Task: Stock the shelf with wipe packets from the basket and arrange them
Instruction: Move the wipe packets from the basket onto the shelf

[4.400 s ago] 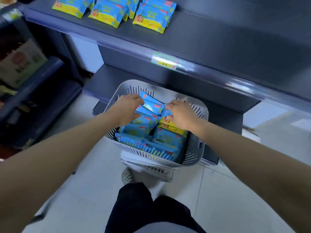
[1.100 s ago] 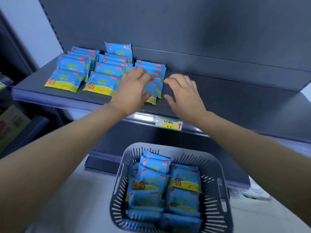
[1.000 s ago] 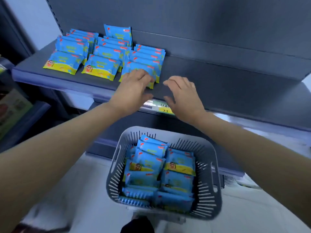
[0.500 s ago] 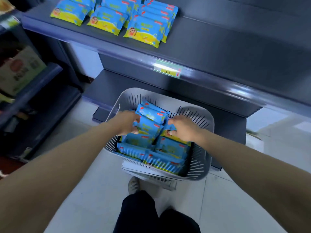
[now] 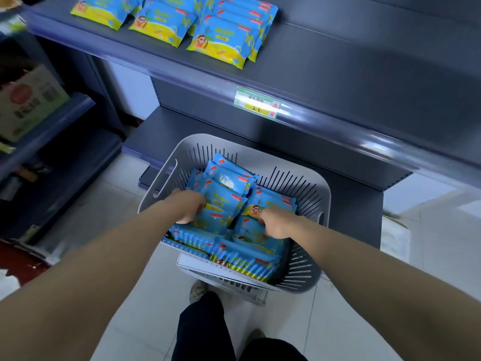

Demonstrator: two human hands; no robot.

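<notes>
A grey slotted basket sits below the shelf, holding several blue and yellow wipe packets. Both my hands are down inside it. My left hand curls its fingers round a packet in the left stack. My right hand grips a packet in the right stack, fingers tucked under it. On the dark shelf above, three rows of shelved packets lie flat at the left end.
A price tag is on the shelf's front rail. The basket rests on a white crate on the tiled floor, in front of a low bottom shelf. A side rack with a cardboard box stands left. My legs and shoes are below.
My hands left the shelf row a second ago and dropped into the basket. Since half a second ago they have sunk deeper and closed on packets.
</notes>
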